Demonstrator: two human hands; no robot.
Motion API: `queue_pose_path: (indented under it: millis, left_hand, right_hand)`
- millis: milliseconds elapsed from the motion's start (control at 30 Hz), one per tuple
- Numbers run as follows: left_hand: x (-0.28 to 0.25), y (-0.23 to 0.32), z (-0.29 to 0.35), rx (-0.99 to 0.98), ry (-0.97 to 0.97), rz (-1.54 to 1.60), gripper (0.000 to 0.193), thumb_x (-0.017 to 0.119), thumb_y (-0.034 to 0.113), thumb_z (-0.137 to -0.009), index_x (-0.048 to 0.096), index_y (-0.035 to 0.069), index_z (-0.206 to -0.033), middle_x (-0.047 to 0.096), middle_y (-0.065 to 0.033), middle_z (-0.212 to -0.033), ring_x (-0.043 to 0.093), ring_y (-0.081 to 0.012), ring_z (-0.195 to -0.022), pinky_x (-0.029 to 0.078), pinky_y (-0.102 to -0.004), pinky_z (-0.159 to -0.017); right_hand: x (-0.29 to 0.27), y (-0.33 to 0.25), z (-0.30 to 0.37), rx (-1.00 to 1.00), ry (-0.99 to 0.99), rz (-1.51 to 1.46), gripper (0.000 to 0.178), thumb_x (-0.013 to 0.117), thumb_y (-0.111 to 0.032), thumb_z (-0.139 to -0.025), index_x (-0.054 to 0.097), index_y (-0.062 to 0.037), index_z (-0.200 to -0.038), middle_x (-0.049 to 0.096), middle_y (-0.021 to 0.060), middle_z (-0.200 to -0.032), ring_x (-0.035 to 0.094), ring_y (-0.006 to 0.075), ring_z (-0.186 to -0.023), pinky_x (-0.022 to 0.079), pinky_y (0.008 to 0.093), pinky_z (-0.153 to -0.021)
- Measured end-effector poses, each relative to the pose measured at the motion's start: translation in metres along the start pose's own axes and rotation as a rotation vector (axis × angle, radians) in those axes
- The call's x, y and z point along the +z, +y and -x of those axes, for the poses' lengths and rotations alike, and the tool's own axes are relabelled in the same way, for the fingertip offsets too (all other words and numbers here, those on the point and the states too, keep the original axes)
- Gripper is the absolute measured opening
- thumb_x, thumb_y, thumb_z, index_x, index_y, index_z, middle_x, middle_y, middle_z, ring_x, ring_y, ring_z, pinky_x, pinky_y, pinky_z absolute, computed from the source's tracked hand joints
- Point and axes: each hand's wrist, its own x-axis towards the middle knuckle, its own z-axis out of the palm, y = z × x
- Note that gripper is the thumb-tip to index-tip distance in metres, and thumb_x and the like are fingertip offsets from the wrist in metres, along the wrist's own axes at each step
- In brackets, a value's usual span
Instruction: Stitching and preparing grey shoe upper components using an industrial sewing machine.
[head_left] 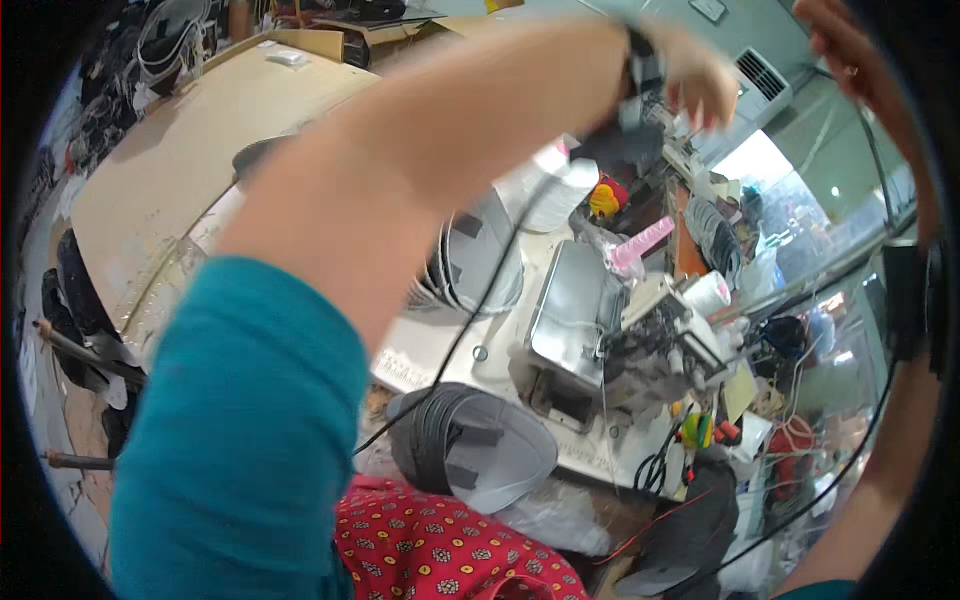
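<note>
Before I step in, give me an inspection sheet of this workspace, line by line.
Surface: pale table, partly covered.
Job's things: silver-topped sewing machine; front stack of grey pieces at the table's near edge; rear stack of grey pieces on the table.
Clutter: white thread cone, pink cone, clear plastic.
Grippers: left grip raised and blurred; right grip at the upper right; nothing seen held in either.
Cables: black cable slants across the view.
Surroundings: large wooden board at left, white air conditioner, bright window.
</note>
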Motion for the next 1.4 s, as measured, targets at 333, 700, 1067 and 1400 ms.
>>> queue_pose_path:
  millis: [333, 700, 1067, 1400]
  left_hand:
    - [0.210, -0.181, -0.054, -0.147, -0.593, -0.356, 0.036, 0.059, 0.026, -0.085, 0.069, 0.002, -0.110, 0.069, -0.0113, -0.107, 0.066, -0.0253, -0.095, 0.052, -0.0402, -0.083]
    - [0.297, -0.271, -0.095, 0.067, -0.455, 0.039, 0.029, 0.066, 0.023, -0.084, 0.071, 0.014, -0.111, 0.072, -0.0060, -0.105, 0.066, -0.0228, -0.092, 0.049, -0.0416, -0.080]
    - [0.283, -0.237, -0.077, -0.349, -0.295, 0.227, 0.026, 0.063, 0.027, -0.088, 0.072, 0.015, -0.109, 0.072, -0.0057, -0.106, 0.070, -0.0195, -0.092, 0.054, -0.0362, -0.079]
    - [0.292, -0.252, -0.069, -0.166, -0.170, 0.847, 0.026, 0.047, 0.016, -0.094, 0.071, 0.006, -0.098, 0.072, -0.0091, -0.088, 0.069, -0.0183, -0.075, 0.052, -0.0317, -0.072]
  right_hand:
    - [0.223, 0.075, -0.035, 0.008, -0.758, 0.401, 0.022, 0.080, -0.014, -0.067, 0.069, -0.0030, -0.082, 0.068, 0.0122, -0.077, 0.067, 0.0245, -0.075, 0.053, 0.0356, -0.068]
    - [0.327, 0.139, -0.040, 0.163, -1.355, 0.373, 0.027, 0.079, -0.025, -0.072, 0.075, -0.0103, -0.094, 0.073, 0.0093, -0.092, 0.069, 0.0237, -0.087, 0.053, 0.0359, -0.077]
    - [0.414, 0.193, 0.020, 0.397, -1.615, 0.307, 0.019, 0.066, -0.022, -0.087, 0.073, -0.0060, -0.094, 0.073, 0.0061, -0.084, 0.069, 0.0173, -0.077, 0.052, 0.0335, -0.074]
    - [0.422, 0.200, 0.028, 0.697, -1.519, 0.117, 0.028, 0.061, -0.027, -0.092, 0.072, -0.0009, -0.096, 0.073, 0.0082, -0.088, 0.068, 0.0163, -0.083, 0.053, 0.0314, -0.076]
